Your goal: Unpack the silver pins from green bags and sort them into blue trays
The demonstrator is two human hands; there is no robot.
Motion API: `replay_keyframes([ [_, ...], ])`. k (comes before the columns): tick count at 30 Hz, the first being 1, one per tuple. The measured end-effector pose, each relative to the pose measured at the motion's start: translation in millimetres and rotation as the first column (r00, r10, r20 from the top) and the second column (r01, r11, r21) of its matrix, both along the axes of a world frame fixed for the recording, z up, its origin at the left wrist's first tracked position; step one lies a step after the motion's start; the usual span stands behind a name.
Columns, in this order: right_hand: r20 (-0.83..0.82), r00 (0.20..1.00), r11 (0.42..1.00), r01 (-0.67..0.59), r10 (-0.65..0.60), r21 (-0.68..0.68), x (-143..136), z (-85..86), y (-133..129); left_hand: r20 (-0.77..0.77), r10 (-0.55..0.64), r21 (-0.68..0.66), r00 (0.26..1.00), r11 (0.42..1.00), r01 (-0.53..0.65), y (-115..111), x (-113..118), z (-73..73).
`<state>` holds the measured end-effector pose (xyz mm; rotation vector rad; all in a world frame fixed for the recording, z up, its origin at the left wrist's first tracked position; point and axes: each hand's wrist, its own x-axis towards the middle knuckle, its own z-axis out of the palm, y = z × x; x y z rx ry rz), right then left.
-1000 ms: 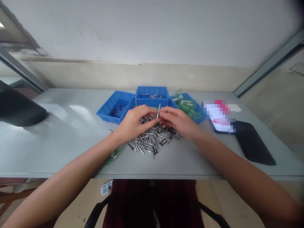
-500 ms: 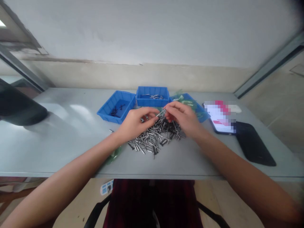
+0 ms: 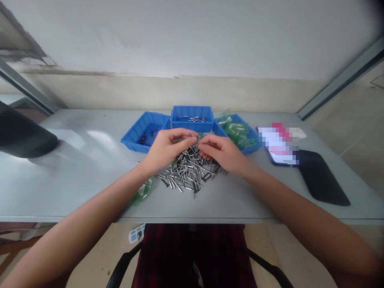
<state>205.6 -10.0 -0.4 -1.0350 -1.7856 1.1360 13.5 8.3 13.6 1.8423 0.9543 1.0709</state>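
Observation:
My left hand (image 3: 169, 150) pinches a thin silver rivet (image 3: 191, 134) between thumb and fingertips, above the pile. Close by on the right, my right hand (image 3: 222, 152) has its fingers curled and pressed together; what they hold, if anything, is too small to make out. Under both hands lies a loose pile of rivets (image 3: 187, 172), with long silver pins and some dark heads. A blue bin (image 3: 129, 138) at the left holds a few dark pieces. The middle blue bin (image 3: 192, 127) holds silver rivets. Green plastic bags (image 3: 238, 132) fill the right blue bin (image 3: 220, 131).
A green plastic bag (image 3: 144, 192) lies beside my left forearm. Toward the right stand a lit phone (image 3: 277, 146) and a flat black object (image 3: 324, 178). A dark cylinder (image 3: 27, 132) is at the far left. The wall (image 3: 192, 92) rises behind the bins.
My right hand has moved slightly left and down, its fingertips closer to the left hand's. The rivet between the hands now stands steeper, at the left fingertips. The view has shifted a little.

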Motion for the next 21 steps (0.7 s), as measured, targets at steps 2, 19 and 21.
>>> replay_keyframes([
  [2, -0.01, 1.0, 1.0, -0.008, 0.008, -0.008, 0.3, -0.8, 1.0, 0.007, 0.0, -0.004, 1.0, 1.0, 0.0, -0.4, 0.5, 0.3],
  [19, 0.319, 0.931, 0.878, 0.003, -0.176, 0.478, 2.8, -4.7, -4.3, -0.022, -0.061, -0.081, 0.998, 0.995, 0.059, 3.3, -1.3, -2.6],
  [21, 0.361, 0.919, 0.843, -0.062, -0.161, 0.534, 3.5, -5.8, -5.0, -0.06, -0.081, -0.074, 0.995, 0.994, 0.076, 3.3, -1.3, -3.6],
])
